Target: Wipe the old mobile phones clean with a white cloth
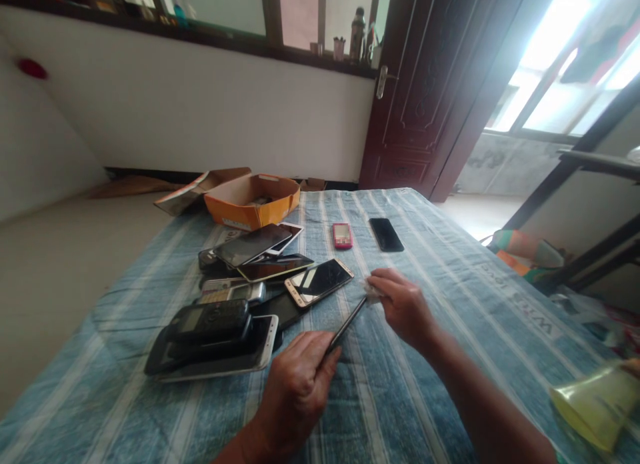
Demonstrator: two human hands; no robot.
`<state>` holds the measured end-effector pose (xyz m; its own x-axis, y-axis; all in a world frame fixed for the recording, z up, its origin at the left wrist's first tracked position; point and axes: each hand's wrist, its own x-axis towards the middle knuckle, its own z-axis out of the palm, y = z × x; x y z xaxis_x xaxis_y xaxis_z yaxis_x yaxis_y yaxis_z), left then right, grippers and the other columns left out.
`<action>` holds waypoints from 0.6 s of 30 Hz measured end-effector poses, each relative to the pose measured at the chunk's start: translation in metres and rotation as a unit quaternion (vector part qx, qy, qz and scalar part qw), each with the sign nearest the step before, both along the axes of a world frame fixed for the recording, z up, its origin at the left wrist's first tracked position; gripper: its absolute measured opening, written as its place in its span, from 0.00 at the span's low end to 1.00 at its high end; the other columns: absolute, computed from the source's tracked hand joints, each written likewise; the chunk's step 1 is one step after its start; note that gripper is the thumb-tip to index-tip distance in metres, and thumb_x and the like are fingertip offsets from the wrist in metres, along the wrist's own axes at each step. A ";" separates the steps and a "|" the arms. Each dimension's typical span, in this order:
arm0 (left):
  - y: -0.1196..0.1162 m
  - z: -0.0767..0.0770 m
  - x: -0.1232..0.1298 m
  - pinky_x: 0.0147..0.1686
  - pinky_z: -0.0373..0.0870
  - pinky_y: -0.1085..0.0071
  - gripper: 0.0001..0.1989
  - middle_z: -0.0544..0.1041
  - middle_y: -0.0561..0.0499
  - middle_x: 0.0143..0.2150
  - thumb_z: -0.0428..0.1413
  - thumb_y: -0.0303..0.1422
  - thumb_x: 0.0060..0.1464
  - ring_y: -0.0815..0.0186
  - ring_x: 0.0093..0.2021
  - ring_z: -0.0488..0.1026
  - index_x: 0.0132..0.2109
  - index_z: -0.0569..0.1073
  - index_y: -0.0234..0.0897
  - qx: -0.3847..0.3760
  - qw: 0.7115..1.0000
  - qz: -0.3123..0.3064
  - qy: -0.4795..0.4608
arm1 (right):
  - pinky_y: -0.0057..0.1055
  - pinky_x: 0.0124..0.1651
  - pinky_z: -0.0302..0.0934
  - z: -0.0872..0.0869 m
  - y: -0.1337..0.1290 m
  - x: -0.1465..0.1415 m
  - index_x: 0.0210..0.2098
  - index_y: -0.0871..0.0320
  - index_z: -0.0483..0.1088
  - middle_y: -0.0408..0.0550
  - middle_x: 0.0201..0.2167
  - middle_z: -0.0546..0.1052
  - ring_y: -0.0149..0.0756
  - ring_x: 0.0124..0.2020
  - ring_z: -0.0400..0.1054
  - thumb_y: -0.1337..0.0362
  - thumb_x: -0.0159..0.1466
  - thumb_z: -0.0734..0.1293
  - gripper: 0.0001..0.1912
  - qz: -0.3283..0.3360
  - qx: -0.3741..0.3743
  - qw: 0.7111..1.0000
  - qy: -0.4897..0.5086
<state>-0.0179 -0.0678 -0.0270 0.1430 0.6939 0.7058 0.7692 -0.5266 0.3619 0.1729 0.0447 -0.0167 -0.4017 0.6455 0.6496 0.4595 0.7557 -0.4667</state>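
Observation:
My left hand (300, 383) is closed around the near end of a thin dark phone (349, 323), held nearly edge-on above the tablecloth. At its far end my right hand (407, 312) pinches a crumpled whitish piece (373, 291), perhaps tissue or cloth, against or close by the phone. Just beyond lies a gold-framed phone (320, 282) with its dark screen up. Left of my hands is a loose pile of phones, including a white-framed one (267, 344) under a bulky black device (210, 321). A pink phone (343, 236) and a black phone (387, 235) lie farther back, apart from each other.
An orange cardboard box (253, 214) with its lid open stands at the table's back left. Blue striped cloth (450, 357) covers the table. A yellow translucent item (595, 404) is at the right edge. Behind are a wall and a brown door (415, 91).

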 end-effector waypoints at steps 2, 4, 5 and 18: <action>0.001 -0.001 -0.002 0.32 0.74 0.74 0.08 0.78 0.49 0.32 0.50 0.29 0.61 0.66 0.31 0.77 0.40 0.74 0.35 -0.018 1.000 0.001 -0.017 | 0.35 0.49 0.66 0.001 -0.011 -0.011 0.38 0.60 0.74 0.54 0.40 0.75 0.41 0.47 0.69 0.78 0.62 0.56 0.17 0.018 0.053 0.998 -0.034; 0.001 -0.002 -0.004 0.32 0.74 0.75 0.08 0.78 0.50 0.32 0.50 0.30 0.61 0.68 0.31 0.76 0.41 0.74 0.36 -0.040 0.998 -0.001 -0.039 | 0.36 0.49 0.66 0.002 -0.023 -0.022 0.38 0.60 0.73 0.55 0.40 0.74 0.41 0.49 0.67 0.78 0.64 0.54 0.18 0.050 0.075 0.995 -0.053; 0.002 -0.002 -0.005 0.32 0.73 0.76 0.08 0.77 0.51 0.32 0.50 0.30 0.62 0.68 0.30 0.76 0.41 0.74 0.36 -0.053 0.997 -0.003 -0.050 | 0.36 0.49 0.65 0.003 -0.029 -0.028 0.38 0.61 0.72 0.55 0.40 0.73 0.42 0.49 0.66 0.78 0.65 0.53 0.18 0.063 0.078 0.993 -0.062; 0.003 -0.005 -0.006 0.32 0.73 0.78 0.08 0.78 0.52 0.32 0.50 0.31 0.62 0.69 0.31 0.77 0.41 0.74 0.37 -0.045 0.998 -0.004 -0.041 | 0.35 0.48 0.66 0.011 -0.020 -0.020 0.37 0.60 0.72 0.53 0.39 0.74 0.39 0.46 0.67 0.80 0.62 0.53 0.18 0.083 0.049 0.992 -0.082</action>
<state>-0.0242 -0.0651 -0.0319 0.0926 0.7545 0.6497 0.7304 -0.4949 0.4706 0.1525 0.0248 -0.0060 -0.6036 0.4982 0.6224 0.3882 0.8656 -0.3164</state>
